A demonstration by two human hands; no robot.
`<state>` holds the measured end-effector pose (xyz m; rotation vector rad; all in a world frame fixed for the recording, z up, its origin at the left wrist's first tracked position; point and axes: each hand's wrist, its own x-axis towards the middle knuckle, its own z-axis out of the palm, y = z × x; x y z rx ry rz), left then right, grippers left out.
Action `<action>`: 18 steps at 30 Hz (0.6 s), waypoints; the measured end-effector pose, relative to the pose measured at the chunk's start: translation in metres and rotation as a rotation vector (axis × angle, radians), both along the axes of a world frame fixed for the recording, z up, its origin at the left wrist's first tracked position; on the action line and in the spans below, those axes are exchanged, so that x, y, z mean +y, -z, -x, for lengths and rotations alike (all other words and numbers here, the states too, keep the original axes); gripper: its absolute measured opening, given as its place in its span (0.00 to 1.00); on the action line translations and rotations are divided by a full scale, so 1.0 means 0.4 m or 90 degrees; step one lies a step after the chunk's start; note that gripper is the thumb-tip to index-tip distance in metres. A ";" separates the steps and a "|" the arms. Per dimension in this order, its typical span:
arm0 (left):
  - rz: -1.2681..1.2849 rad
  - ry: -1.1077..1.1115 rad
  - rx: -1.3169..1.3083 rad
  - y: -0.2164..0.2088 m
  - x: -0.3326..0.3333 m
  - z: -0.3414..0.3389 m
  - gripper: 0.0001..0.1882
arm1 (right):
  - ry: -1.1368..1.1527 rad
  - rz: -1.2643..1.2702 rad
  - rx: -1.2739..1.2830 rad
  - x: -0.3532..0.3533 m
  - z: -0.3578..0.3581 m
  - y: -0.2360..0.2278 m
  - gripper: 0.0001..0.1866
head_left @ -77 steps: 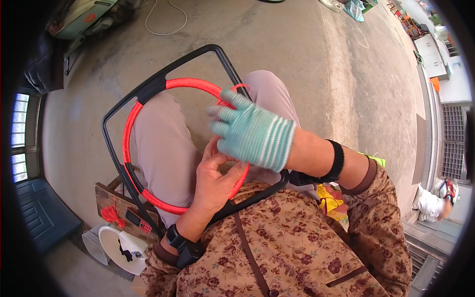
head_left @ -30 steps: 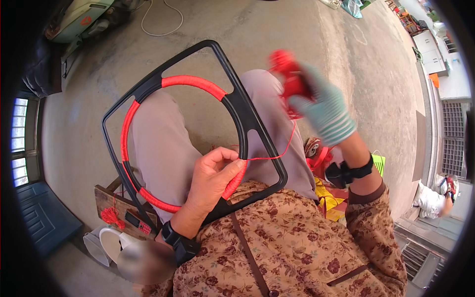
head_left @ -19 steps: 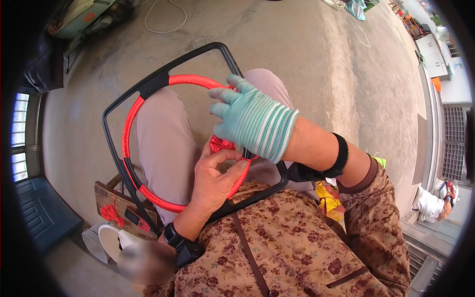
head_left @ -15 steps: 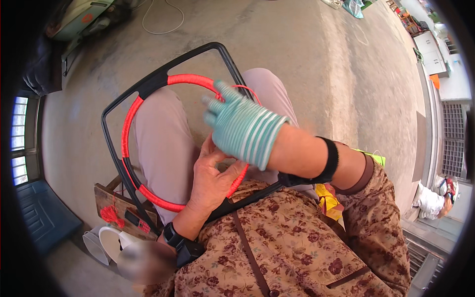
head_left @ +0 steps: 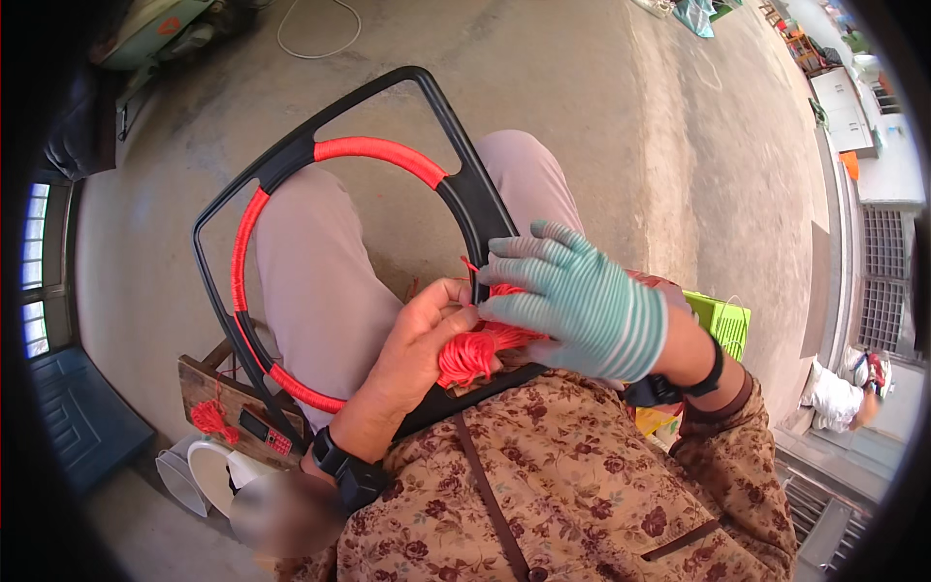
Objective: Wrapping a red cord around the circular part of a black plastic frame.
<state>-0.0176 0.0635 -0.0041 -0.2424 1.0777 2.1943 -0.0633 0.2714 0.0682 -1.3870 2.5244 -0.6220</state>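
Observation:
Across my lap lies a black frame [head_left: 477, 194] with a round inner ring. Red cord [head_left: 373, 148] is wound tightly around stretches of the ring, with bare black parts between. My bare left hand [head_left: 424, 339] is closed at the ring's right side, thumb and fingers pinched on the frame. A loose skein of red cord [head_left: 465, 359] bunches beside the left thumb. My right hand [head_left: 582, 306], in a green-and-white striped glove, is closed over this skein, fingers pointing left. A short red cord end sticks up by the frame near the fingertips. The palm side of the glove is hidden.
At lower left, a wooden stool [head_left: 208, 388] bears a red cord bundle [head_left: 211, 419] and a phone-like device [head_left: 262, 430]. White buckets [head_left: 208, 475] stand beside it. A green plastic basket [head_left: 718, 325] is by my right arm. A hose loop [head_left: 320, 53] lies on the concrete floor.
My gloved right hand has moved right and down from the ring's top right to its right side. The red skein now shows below it. The frame has turned and shifted slightly.

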 end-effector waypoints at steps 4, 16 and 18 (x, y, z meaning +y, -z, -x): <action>-0.036 -0.021 -0.047 -0.004 0.015 -0.002 0.03 | 0.046 0.089 0.143 -0.026 -0.050 0.062 0.18; 0.085 0.044 -0.052 -0.010 -0.001 0.002 0.07 | 0.324 1.000 -0.912 0.317 -0.135 0.062 0.21; 0.067 0.039 -0.056 -0.004 -0.001 -0.003 0.08 | 0.294 0.974 -0.868 0.361 -0.134 0.083 0.18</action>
